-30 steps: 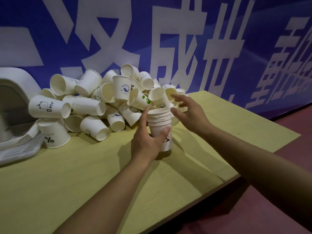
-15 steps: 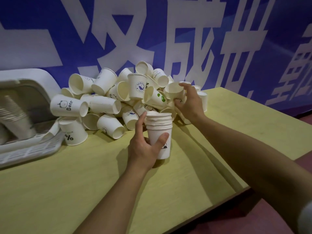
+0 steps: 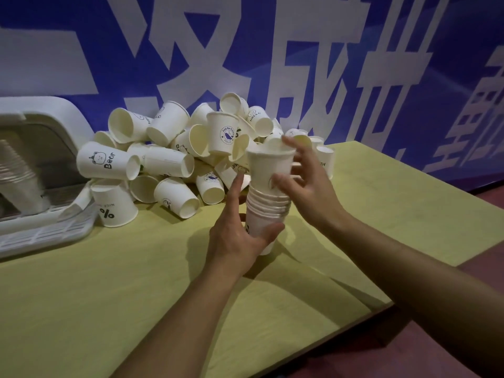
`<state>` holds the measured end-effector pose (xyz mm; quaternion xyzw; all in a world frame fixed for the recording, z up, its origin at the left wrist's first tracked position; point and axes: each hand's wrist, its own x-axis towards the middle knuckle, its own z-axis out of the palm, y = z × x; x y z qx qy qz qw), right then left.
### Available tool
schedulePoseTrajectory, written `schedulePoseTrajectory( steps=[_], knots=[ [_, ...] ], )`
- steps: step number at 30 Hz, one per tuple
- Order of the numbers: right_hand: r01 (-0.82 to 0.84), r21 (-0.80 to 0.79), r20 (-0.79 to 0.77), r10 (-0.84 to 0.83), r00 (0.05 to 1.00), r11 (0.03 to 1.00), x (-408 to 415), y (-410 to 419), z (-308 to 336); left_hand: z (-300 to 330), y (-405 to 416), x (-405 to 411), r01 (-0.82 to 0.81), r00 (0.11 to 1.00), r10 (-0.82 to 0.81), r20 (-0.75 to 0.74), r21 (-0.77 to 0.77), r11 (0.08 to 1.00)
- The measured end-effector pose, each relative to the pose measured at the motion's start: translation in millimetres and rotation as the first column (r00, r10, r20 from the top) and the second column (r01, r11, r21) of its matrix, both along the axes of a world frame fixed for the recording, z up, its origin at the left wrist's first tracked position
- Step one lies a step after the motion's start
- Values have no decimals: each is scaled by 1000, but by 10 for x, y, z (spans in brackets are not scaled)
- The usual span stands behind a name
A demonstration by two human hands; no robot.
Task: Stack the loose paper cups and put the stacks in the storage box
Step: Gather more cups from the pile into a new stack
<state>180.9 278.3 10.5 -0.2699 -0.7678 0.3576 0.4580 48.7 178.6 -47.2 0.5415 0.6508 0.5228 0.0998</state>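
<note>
A: The storage box (image 3: 41, 126) runs off the left edge, and the cups inside it (image 3: 19, 170) are a pale blur; no counting them.

B: The left hand (image 3: 237, 230) covers the lower part of the stack (image 3: 268, 205), so its print is mostly hidden.

A: The right hand (image 3: 305, 184) hides one side of the top cup (image 3: 270, 166). Is that cup fully seated?

B: Possibly not; I cannot tell. Cups deep in the pile (image 3: 191, 148) are buried behind the front ones.
</note>
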Motion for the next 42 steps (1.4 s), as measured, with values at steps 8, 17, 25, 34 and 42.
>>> schedulePoseTrajectory(
  steps=[8, 17, 25, 34, 42],
  knots=[
    [112, 83, 133, -122, 984, 990, -66, 285, -353, -66, 48, -112, -86, 991, 80, 111, 53, 995],
    [599, -55, 349, -547, 761, 799, 14, 1141, -738, -49, 30, -96, -95, 987, 89, 135, 36, 995],
    [445, -263, -234, -504, 831, 856, 165, 770, -423, 9, 32, -62, -30, 991, 28, 129, 12, 999],
    [16, -17, -358, -22, 934, 1000, -157, 223, -329, 74, -36, -66, 31, 998, -36, -44, -123, 992],
    [-171, -42, -219, 158, 963, 984, -153, 215, -361, 92, -53, -67, 11, 995, -27, -98, -162, 987]
  ],
)
